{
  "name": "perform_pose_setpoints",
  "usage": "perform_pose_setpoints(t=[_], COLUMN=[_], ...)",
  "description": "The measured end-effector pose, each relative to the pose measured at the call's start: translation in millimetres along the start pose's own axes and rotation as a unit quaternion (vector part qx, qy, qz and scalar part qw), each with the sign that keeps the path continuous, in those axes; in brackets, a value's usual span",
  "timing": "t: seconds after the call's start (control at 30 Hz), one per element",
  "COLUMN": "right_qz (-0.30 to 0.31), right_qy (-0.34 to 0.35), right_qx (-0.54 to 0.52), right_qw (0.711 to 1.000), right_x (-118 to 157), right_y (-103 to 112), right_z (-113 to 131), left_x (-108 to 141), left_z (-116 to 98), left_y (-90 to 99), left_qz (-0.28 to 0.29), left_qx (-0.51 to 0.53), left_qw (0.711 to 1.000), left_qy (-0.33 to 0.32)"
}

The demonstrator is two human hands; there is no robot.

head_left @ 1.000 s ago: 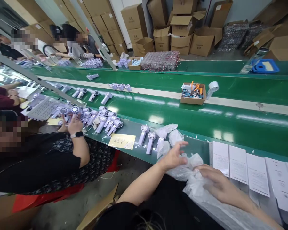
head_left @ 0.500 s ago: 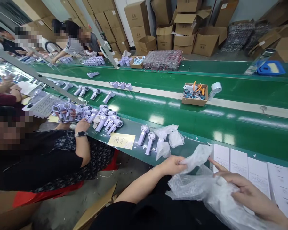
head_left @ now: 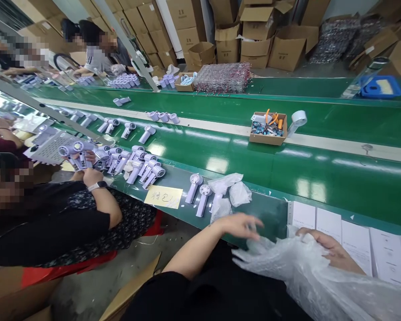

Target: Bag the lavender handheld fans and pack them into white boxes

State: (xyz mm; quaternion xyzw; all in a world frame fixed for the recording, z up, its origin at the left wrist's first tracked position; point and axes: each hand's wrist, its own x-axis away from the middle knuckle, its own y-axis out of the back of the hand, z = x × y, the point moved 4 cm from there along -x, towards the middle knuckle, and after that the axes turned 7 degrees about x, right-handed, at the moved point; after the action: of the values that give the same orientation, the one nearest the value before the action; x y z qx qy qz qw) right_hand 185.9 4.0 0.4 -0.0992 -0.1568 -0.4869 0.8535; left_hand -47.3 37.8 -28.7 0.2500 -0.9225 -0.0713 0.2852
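My left hand point(head_left: 242, 226) hovers over the table edge with its fingers spread and slightly blurred, holding nothing. My right hand point(head_left: 327, 247) grips a bunch of clear plastic bags point(head_left: 307, 272) that hangs down over my lap and spreads to the right. Just beyond my left hand lie crumpled plastic bags point(head_left: 240, 193), one partly over a lavender handheld fan. Two more lavender fans point(head_left: 203, 200) lie to the left of them, beside a yellow handwritten note point(head_left: 163, 197). White printed sheets point(head_left: 357, 240) lie in a row past my right hand.
A green conveyor point(head_left: 187, 151) runs across the view. On its white strip stand a small box of tools point(head_left: 268, 129) and a tape roll point(head_left: 299, 119). At left, a seated person point(head_left: 53, 223) holds fans beside a fan pile point(head_left: 143, 165). Other people sit farther back.
My left hand has let go of the plastic bag it held and its fingers have opened. My right hand now clutches the gathered bags. The neighbouring person's hand has drawn back to the left.
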Motion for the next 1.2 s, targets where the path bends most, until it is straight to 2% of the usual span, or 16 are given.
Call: perform_pose_setpoints(t=[0.03,0.07,0.1,0.13,0.2,0.33,0.47,0.67,0.77,0.83,0.9,0.93,0.97,1.03,1.1,1.2], right_qz=[0.011,0.027,0.041,0.052,0.058,0.063,0.098,0.039,0.092,0.113,0.109,0.111,0.12,0.144,0.143,0.1], right_qy=[0.001,-0.001,-0.002,-0.003,0.004,0.011,0.041,0.162,0.137,0.107,0.082,0.074,0.067,0.038,-0.002,-0.033], right_qx=[0.027,0.059,0.091,0.12,0.148,0.115,0.193,0.327,0.307,0.276,0.241,0.221,0.197,0.147,0.1,0.032], right_qw=[1.0,0.998,0.995,0.991,0.987,0.991,0.975,0.93,0.937,0.949,0.961,0.966,0.971,0.978,0.985,0.994], right_x=[1.6,2.5,2.5,1.4,-3.6,-15.1,-18.0,-19.8,-26.0,-30.4,-34.6,-36.6,-38.3,-41.4,-43.9,-45.9], right_y=[-0.7,-2.6,-5.3,-8.0,-12.2,-18.3,-37.9,-47.8,-42.4,-39.7,-40.4,-43.1,-47.5,-58.1,-65.7,-65.1], right_z=[5.0,9.9,14.4,17.8,20.8,14.7,27.0,63.6,56.1,48.4,43.2,41.7,40.6,37.6,32.6,23.2], left_x=[-4.1,-6.1,-8.3,-11.7,-16.2,4.7,29.7,40.8,45.3,42.9,37.8,31.4,21.5,-2.4,-19.2,-19.0], left_z=[9.2,17.0,23.3,28.5,35.8,30.0,4.9,-31.9,-25.7,-7.8,18.2,29.0,37.9,50.0,53.4,42.2], left_y=[15.6,27.7,34.9,38.1,40.1,47.5,41.5,-1.7,12.2,48.2,96.0,114.8,129.4,146.7,152.6,147.2], left_qz=[-0.145,-0.264,-0.338,-0.37,-0.391,-0.476,-0.425,-0.254,-0.173,-0.235,-0.419,-0.461,-0.46,-0.392,-0.331,-0.313], left_qx=[-0.046,-0.1,-0.15,-0.188,-0.216,-0.115,0.026,-0.017,0.033,0.052,0.006,-0.042,-0.092,-0.167,-0.196,-0.209], left_qw=[0.987,0.953,0.917,0.894,0.878,0.871,0.901,0.942,0.956,0.956,0.908,0.884,0.872,0.878,0.896,0.91], left_qy=[0.059,0.112,0.15,0.171,0.171,0.046,-0.089,-0.219,-0.237,-0.167,-0.006,0.073,0.14,0.217,0.224,0.175])
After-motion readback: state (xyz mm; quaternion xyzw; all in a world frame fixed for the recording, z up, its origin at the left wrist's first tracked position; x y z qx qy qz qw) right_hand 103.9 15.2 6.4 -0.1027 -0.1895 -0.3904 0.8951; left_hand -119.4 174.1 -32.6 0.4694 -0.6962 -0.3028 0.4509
